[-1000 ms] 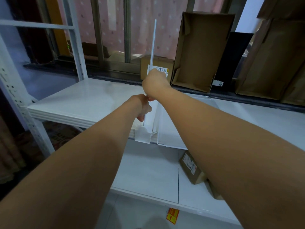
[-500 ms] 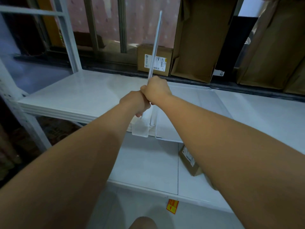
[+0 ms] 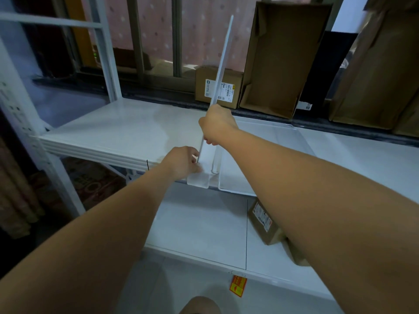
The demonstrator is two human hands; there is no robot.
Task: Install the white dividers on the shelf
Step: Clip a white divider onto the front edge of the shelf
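A thin white divider (image 3: 223,57) stands on edge at the front of the white shelf (image 3: 118,130), leaning slightly right, its top reaching up in front of the window. My right hand (image 3: 216,124) is closed around its middle. My left hand (image 3: 184,163) pinches its lower front edge, just above the flat foot (image 3: 198,180) that overhangs the shelf's front lip. A second white panel (image 3: 260,152) lies flat on the shelf just right of the divider.
Cardboard boxes (image 3: 283,57) lean against the window ledge behind the shelf, with a small labelled box (image 3: 217,87) behind the divider. A lower shelf (image 3: 204,225) holds a brown parcel (image 3: 264,223). A white upright post (image 3: 108,60) stands at back left.
The divider's top has tilted to the right. My left hand has slid down from beside the right hand to the divider's lower front edge.
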